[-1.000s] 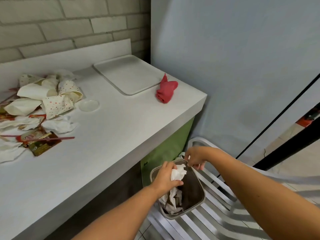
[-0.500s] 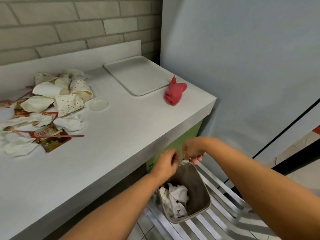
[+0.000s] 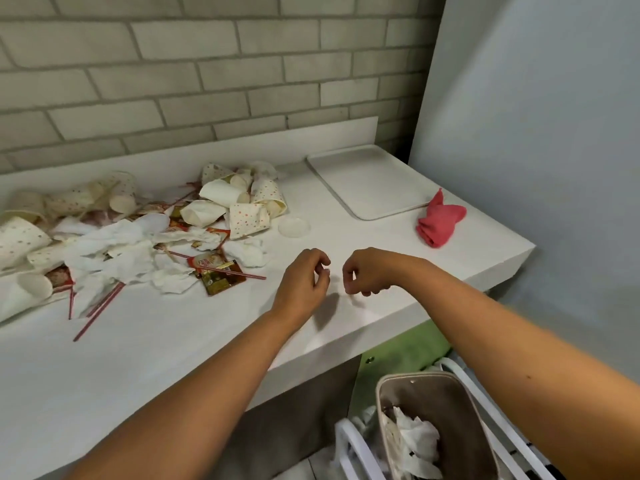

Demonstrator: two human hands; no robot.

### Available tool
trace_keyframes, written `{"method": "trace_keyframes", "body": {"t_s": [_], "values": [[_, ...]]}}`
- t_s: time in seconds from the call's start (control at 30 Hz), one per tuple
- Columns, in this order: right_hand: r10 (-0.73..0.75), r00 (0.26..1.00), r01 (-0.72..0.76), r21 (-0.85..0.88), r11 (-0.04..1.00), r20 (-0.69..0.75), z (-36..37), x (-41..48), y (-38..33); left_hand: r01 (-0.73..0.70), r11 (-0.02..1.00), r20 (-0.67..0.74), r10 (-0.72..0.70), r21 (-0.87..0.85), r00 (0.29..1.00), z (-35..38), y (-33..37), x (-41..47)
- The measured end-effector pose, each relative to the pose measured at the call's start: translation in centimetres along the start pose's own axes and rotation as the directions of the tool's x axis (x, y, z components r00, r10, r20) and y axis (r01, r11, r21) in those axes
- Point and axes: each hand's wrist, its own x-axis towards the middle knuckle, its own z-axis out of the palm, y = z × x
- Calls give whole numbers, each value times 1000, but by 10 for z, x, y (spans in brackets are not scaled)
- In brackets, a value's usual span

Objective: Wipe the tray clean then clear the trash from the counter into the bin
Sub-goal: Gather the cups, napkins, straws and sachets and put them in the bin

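A bare white tray [image 3: 370, 183] lies at the back right of the white counter [image 3: 138, 358], with a crumpled red cloth [image 3: 440, 222] beside its right corner. A heap of trash [image 3: 138, 233] covers the counter's left: dotted paper cups, crumpled tissues, red straws, sauce packets, and a clear plastic lid [image 3: 293, 226]. My left hand [image 3: 304, 282] and my right hand [image 3: 369, 273] hover side by side over the counter's front, fingers loosely curled, nothing in them. The beige bin [image 3: 446, 403], below the counter at lower right, holds crumpled tissues.
A grey brick wall runs behind the counter and a pale blue panel stands at the right. The bin sits on a white slatted rack [image 3: 356, 445] in front of a green cabinet front [image 3: 398, 358].
My left hand dropped the tissue into the bin. Both hands then rose from the bin to above the counter, and my view lifted toward the trash heap.
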Motion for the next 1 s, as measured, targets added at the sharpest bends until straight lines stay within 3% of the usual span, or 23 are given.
{"method": "trace_keyframes", "body": {"t_s": [0.23, 0.37, 0.47, 0.6, 0.8, 1.0], "values": [[-176, 971, 180, 12, 984, -159, 4, 57, -75, 143, 953, -46, -136, 268, 990, -79, -86, 18], [-238, 945, 243, -7, 970, -225, 9, 91, -114, 278, 803, -31, -309, 526, 951, -118, -118, 21], [-224, 939, 230, -7, 973, -262, 16, 113, -131, 309, 728, 34, -414, 612, 909, -136, -136, 21], [-212, 948, 205, -54, 977, -236, 21, 133, -147, 317, 735, 116, -472, 599, 874, -149, -156, 18], [-185, 971, 154, -192, 969, -153, 33, 146, -158, 278, 789, 175, -433, 548, 884, -154, -175, 17], [-139, 976, 99, -228, 969, -167, 40, 150, -162, 252, 810, 146, -379, 529, 914, -154, -184, 11]]}}
